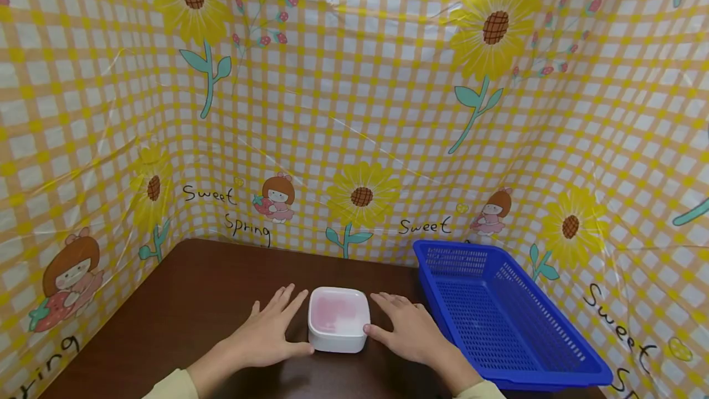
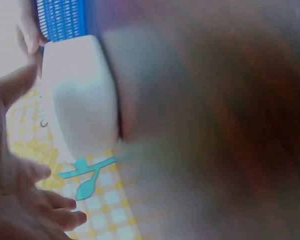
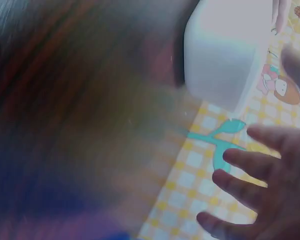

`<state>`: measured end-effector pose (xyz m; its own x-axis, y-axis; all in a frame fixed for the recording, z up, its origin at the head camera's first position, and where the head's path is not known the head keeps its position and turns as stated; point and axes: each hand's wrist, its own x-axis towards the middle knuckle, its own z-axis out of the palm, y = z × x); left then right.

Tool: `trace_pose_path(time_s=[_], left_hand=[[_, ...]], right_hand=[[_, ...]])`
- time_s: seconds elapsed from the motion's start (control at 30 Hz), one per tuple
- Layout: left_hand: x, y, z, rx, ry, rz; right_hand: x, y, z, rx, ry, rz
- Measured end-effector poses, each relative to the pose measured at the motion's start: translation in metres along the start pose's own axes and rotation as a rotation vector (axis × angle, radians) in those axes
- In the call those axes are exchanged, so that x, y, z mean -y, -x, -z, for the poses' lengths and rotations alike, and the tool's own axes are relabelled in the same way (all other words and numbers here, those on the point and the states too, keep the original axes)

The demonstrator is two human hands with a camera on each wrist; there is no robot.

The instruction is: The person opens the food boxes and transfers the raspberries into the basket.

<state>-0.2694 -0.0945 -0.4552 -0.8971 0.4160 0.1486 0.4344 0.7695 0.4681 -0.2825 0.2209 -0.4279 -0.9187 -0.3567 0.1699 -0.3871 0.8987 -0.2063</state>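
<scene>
A white square container (image 1: 339, 320) with a pinkish, partly see-through lid sits on the dark tabletop, between both hands in the head view. To its left is my left hand (image 1: 268, 331), fingers spread, thumb tip close to the container's near left corner. On the other side my right hand (image 1: 407, 328) is spread too, its thumb at the container's right edge; whether it touches I cannot tell. In the left wrist view the white container (image 2: 82, 95) stands apart from the fingers. The right wrist view shows the container (image 3: 230, 55) beyond spread fingers (image 3: 245, 185).
A blue perforated plastic basket (image 1: 498, 319) stands at the right of the dark brown table (image 1: 160, 319), close to my right forearm. Checked sheeting (image 1: 354, 109) printed with sunflowers rises behind the table and along both sides.
</scene>
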Motion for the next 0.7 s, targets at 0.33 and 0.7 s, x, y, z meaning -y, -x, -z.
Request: trace_pose_path(time_s=[0.33,0.7], left_hand=[[0.005,-0.022,-0.011,-0.081,0.235,0.004],[0.003,-0.032,-0.02,-0.033,0.5,0.051]], right_hand=[[0.0,-0.022,-0.015,-0.161,-0.346,-0.143],[0.002,-0.038,-0.031,-0.14,-0.543,-0.269]])
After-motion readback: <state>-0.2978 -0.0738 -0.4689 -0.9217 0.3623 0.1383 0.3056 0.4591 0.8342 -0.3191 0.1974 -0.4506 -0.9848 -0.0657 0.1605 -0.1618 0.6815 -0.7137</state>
